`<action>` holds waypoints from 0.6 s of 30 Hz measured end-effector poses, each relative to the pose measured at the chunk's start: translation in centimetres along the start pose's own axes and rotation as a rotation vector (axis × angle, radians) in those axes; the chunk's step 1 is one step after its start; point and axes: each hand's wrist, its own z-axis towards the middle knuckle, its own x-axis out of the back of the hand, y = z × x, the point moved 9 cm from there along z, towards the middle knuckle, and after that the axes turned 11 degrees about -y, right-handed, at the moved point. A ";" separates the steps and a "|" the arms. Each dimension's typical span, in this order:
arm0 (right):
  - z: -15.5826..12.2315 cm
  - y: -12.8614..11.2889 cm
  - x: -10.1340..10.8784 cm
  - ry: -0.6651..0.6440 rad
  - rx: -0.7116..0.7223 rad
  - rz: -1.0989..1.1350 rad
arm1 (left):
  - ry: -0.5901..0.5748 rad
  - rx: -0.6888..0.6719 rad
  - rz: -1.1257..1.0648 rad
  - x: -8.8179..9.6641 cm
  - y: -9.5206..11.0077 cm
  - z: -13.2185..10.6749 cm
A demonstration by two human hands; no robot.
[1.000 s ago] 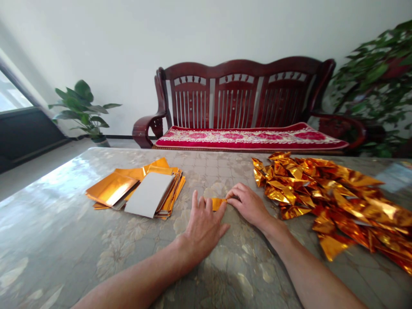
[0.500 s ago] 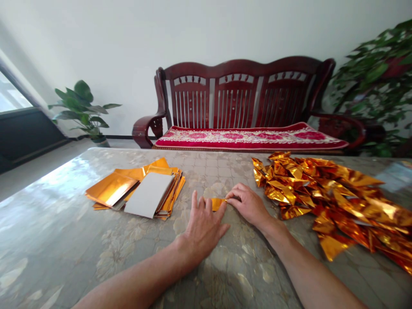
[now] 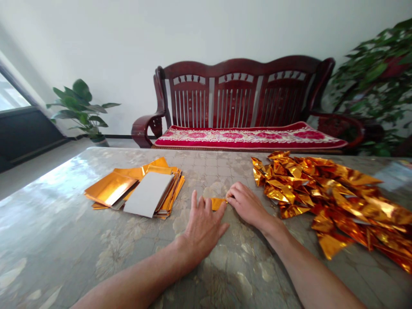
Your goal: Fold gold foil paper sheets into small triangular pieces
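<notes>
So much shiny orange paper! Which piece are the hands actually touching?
The small strip between the left hand and the right hand; the others lie apart from both, in the stack at left and the heap at right.

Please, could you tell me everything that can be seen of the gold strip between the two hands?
The gold strip is small and slightly glossy, and looks like foil or foil paper. It seems to lie flat on the table, running sideways. The left hand, spread out, covers its left part, so its full length cannot be told. The right hand touches its right end with the fingertips; whether they pinch it is unclear.
</notes>
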 end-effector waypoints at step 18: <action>0.5 0.6 -0.3 0.053 -0.195 -0.020 | -0.015 0.005 -0.023 0.2 -0.1 0.2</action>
